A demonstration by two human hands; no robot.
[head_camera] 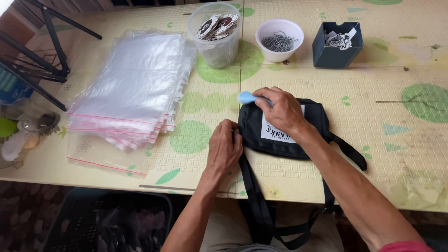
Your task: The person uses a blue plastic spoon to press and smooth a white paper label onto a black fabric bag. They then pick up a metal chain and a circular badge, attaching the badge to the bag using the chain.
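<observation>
A small black fabric bag (313, 117) with a white label lies on the table in front of me, its black straps (254, 196) hanging over the near edge. My left hand (225, 147) pinches the bag's left edge with closed fingers. My right hand (281, 109) rests on top of the bag and grips a small tool with a light blue handle (246, 97) that sticks out to the left.
A stack of clear zip bags (135, 88) lies at the left. At the back stand a clear tub of round tags (216, 32), a white bowl of metal hooks (279, 39) and a dark blue box (337, 44). Black tripod legs (44, 60) cross the far left.
</observation>
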